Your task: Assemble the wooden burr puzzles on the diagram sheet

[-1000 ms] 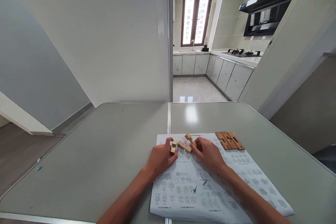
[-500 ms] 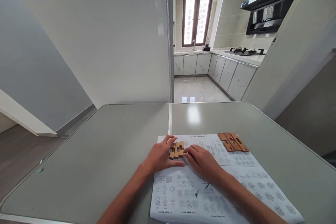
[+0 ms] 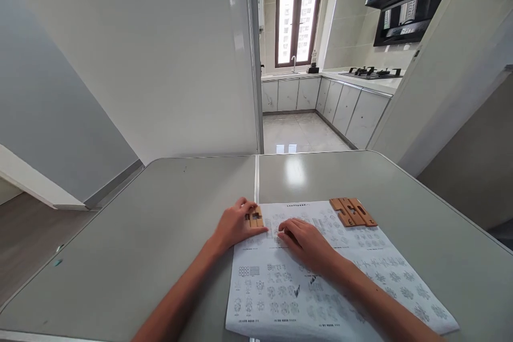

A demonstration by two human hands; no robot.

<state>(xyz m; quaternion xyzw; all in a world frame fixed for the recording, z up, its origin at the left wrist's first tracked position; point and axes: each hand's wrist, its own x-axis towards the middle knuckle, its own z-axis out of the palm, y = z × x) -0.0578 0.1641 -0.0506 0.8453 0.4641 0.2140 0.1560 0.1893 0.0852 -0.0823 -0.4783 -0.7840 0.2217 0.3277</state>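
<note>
A small group of light wooden puzzle blocks point(image 3: 257, 218) lies at the upper left edge of a printed sheet point(image 3: 276, 283). My left hand point(image 3: 235, 224) is closed around their left side, fingers at the far end and thumb at the near end, partly hiding them. To the right, apart from these blocks, my right hand point(image 3: 306, 241) rests over the sheet. Its fingers are bent and drawn together, and what they hold, if anything, is hidden. Darker flat wooden puzzle pieces with cutouts point(image 3: 352, 212) lie side by side at the sheet's upper right.
The sheet, covered with small printed diagrams, lies on a grey table point(image 3: 160, 256) with a pale seam point(image 3: 257, 176) down its middle. A small greenish bit point(image 3: 57, 262) is near the left edge. Beyond stand a white wall point(image 3: 192, 64) and a kitchen with cabinets point(image 3: 308, 93).
My left hand has moved left with the light blocks, opening a gap to my right hand. My right hand no longer touches them. Fewer of the blocks show now. The view has shifted slightly.
</note>
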